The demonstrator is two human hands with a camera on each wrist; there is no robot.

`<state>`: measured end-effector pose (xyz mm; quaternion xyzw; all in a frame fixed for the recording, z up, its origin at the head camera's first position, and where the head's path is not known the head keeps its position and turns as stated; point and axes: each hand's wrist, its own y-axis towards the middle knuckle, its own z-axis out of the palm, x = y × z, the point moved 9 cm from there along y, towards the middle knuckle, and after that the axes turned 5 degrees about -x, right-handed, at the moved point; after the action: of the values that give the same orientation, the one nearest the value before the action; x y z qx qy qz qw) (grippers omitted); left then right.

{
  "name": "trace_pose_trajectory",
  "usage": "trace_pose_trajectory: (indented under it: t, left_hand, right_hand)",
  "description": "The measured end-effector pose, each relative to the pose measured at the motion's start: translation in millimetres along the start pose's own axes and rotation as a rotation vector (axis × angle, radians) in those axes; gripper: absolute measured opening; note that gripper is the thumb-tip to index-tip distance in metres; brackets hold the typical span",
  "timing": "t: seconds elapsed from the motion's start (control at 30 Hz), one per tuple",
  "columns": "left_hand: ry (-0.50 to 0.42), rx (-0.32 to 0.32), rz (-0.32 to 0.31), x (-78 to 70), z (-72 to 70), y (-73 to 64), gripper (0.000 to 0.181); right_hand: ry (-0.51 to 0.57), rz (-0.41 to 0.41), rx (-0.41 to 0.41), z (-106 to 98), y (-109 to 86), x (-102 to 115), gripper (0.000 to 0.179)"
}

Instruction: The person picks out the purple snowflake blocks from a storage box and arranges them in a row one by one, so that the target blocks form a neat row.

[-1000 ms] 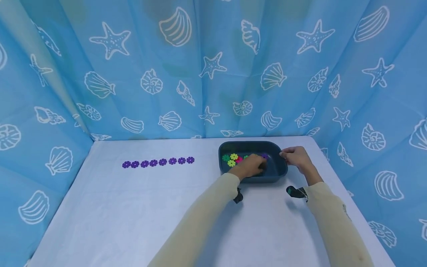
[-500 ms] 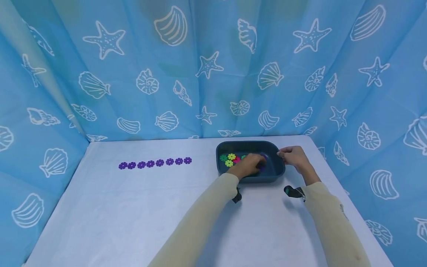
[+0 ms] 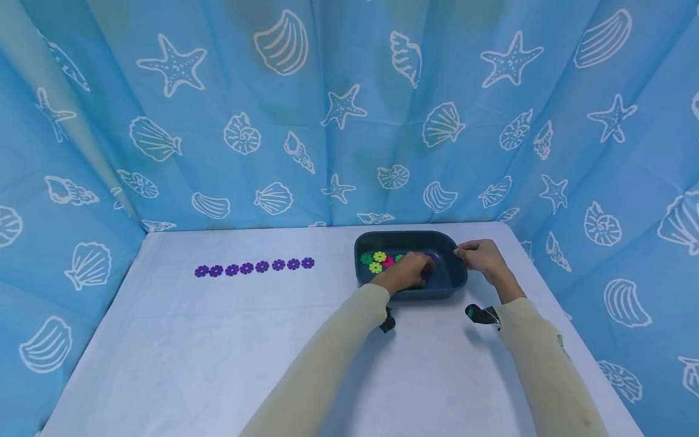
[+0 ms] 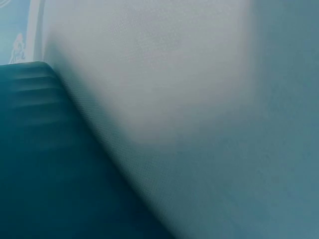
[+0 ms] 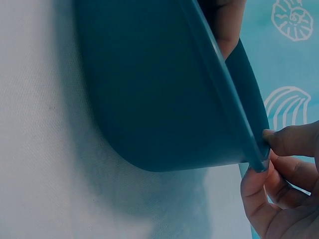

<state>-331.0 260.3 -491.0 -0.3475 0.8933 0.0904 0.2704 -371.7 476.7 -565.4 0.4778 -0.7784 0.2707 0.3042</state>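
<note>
A dark blue-grey plastic bin (image 3: 450,280) stands at the back right of the white table. My right hand (image 3: 485,258) pinches its right rim; the right wrist view shows the thumb above and curled fingers (image 5: 255,191) below the rim. My left hand (image 3: 406,271) reaches down into the bin, fingers bent, over purple flower-shaped discs (image 3: 430,257). Its fingertips are mostly hidden, so I cannot tell whether they hold a disc. Left of that hand in the bin lie yellow discs (image 3: 375,267), a green disc (image 3: 366,258) and a pink disc (image 3: 388,261).
A row of several purple flower-shaped discs (image 3: 262,266) lies on the white cloth-covered table (image 3: 180,340) left of the bin. A blue curtain (image 3: 306,121) with white shell and starfish prints surrounds the back and sides. The left wrist view shows mostly cloth and the bin's outer wall (image 4: 60,149).
My left hand shifts slightly inside the bin, its fingers moving among the purple discs. The right hand keeps its hold on the rim. The head view has turned a little.
</note>
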Motion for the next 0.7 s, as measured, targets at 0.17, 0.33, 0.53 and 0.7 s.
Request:
trace_pose_trajectory:
  t: [0.17, 0.33, 0.53, 0.7]
  left_hand:
    - [-0.055, -0.014, 0.007, -0.5, -6.6, -2.8, 0.042]
    - [-0.060, -0.079, 0.069, 0.0, -29.3, -8.7, 0.041]
    - [-0.002, -0.157, 0.119, 13.3, -76.5, -25.2, 0.045]
    - [-0.037, -0.215, 0.096, 44.3, -117.5, -52.9, 0.045]
  right_hand:
    - [-0.012, 0.022, 0.025, -7.4, -18.6, 19.8, 0.036]
    - [0.003, 0.049, 0.082, -18.5, -57.9, 60.4, 0.039]
    - [0.015, 0.040, 0.089, -26.0, -80.6, 82.7, 0.041]
    - [0.023, 0.033, 0.099, -25.7, -77.9, 79.2, 0.042]
